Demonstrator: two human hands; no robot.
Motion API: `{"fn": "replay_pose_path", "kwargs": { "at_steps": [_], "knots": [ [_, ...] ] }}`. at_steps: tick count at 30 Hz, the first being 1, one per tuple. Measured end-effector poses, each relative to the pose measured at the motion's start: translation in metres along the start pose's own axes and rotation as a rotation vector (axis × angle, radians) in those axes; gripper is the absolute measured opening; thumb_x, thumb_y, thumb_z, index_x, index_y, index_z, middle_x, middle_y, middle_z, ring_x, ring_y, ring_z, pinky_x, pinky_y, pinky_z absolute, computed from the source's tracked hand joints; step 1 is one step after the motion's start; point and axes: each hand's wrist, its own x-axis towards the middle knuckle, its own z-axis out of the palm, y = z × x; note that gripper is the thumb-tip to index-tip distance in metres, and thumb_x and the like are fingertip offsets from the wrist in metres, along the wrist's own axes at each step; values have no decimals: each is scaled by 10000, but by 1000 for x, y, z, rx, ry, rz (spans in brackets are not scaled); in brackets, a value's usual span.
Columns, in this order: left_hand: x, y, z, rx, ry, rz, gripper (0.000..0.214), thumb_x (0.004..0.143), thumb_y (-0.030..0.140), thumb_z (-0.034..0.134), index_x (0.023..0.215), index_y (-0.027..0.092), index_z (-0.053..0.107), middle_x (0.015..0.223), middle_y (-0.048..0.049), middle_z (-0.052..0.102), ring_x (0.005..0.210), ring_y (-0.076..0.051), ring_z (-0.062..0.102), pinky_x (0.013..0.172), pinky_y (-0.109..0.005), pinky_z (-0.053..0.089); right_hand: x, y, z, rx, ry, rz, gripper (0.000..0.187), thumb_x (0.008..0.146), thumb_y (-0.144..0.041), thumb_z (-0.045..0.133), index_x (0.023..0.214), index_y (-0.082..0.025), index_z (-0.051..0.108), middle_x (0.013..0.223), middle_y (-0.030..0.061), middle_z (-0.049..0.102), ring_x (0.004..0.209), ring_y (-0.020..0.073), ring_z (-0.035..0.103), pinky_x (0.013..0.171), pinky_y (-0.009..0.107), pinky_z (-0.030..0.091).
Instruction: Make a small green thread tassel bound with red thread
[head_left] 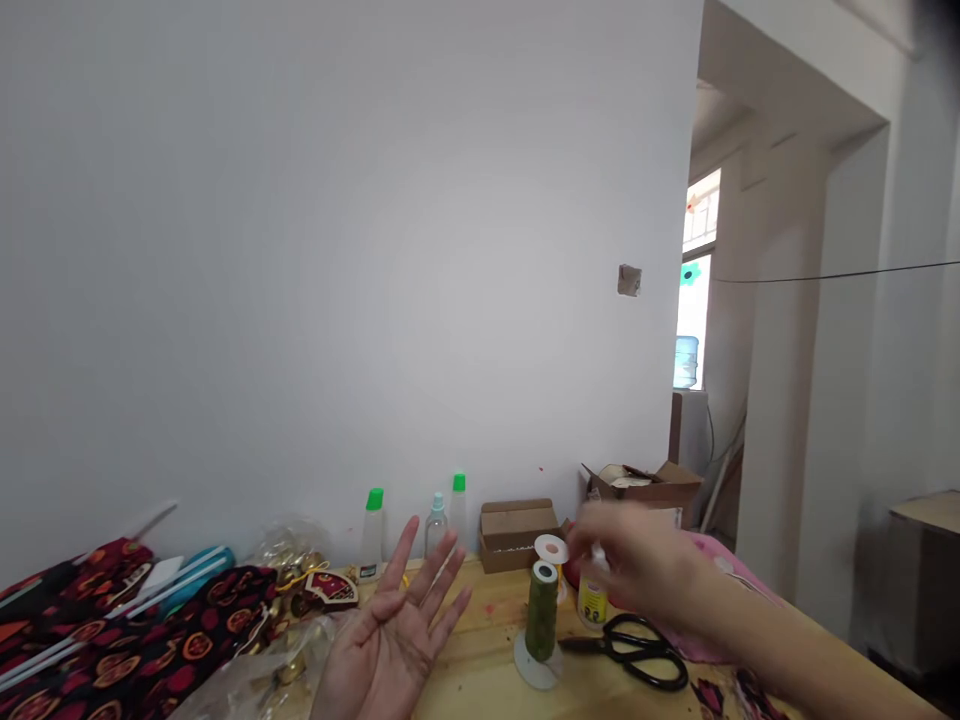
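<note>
My left hand (394,640) is held palm up over the table's front, its fingers spread and nothing in it. My right hand (626,560) reaches in from the right and is blurred; its fingers bend downward in front of the top of a small bottle with a yellow label (594,605). Whether they touch the bottle or hold anything cannot be made out. Between the hands stands a spool of dark green thread (541,615) on a pale round base. Behind it is a spool with a white disc top (551,549). Black-handled scissors (645,652) lie below my right hand.
Patterned dark fabric (225,640) and clear bags with gold-coloured pieces (296,560) lie at the left. Bottles with green caps (373,535) and a small open carton (517,535) line the wall. A larger open box (645,487) and pink cloth (709,550) are at the right.
</note>
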Motion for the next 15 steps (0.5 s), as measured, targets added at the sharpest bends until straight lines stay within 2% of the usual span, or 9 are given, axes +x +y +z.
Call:
{"fn": "replay_pose_path", "kwargs": {
  "at_steps": [1,3,5,7,9,11,15],
  "knots": [
    [0,-2,-2,-4,2,-3,514,831,123,181,1314,285,252,1338,-102,403,1250,-239,220,1013,-448,213,-1,-17,25,101,-38,-100,168,660,-92,581,686,-235,665,710,-12,658,614,117,585,537,195,412],
    [0,-4,-7,-8,4,-8,516,820,120,196,1296,287,300,1331,-92,412,1246,-227,230,1011,-430,226,-2,-44,75,247,-40,-251,108,629,-140,635,702,-213,668,689,0,658,595,119,583,503,185,394],
    [-2,-7,-13,0,-6,-18,525,803,105,207,1276,287,347,1326,-82,416,1240,-214,251,1004,-406,249,-1,-57,117,364,65,-315,98,627,-210,665,722,-187,658,678,14,658,577,121,577,500,185,394],
    [-5,-9,-18,6,-17,-31,536,788,91,209,1262,275,377,1325,-79,413,1232,-207,273,996,-381,268,1,-57,148,463,228,-331,141,697,-314,610,699,-176,638,657,25,646,565,120,568,507,188,399],
    [-7,-12,-21,-4,-24,-40,542,780,87,207,1267,259,370,1330,-84,400,1232,-208,277,995,-377,271,3,-50,170,545,350,-347,292,769,-426,509,655,-177,611,584,17,617,518,110,548,495,184,398],
    [-8,-14,-23,-22,-18,-34,549,776,87,202,1286,248,326,1344,-90,373,1241,-212,256,1005,-395,246,3,-43,185,603,396,-363,389,802,-493,430,628,-182,583,528,4,590,472,95,529,474,169,396],
    [-9,-18,-24,-49,-42,-39,546,784,95,177,1301,242,276,1369,-74,332,1261,-201,205,1025,-400,190,0,-38,200,608,452,-443,438,859,-484,328,604,-200,542,503,-16,584,457,81,528,474,148,405]
  ]
}}
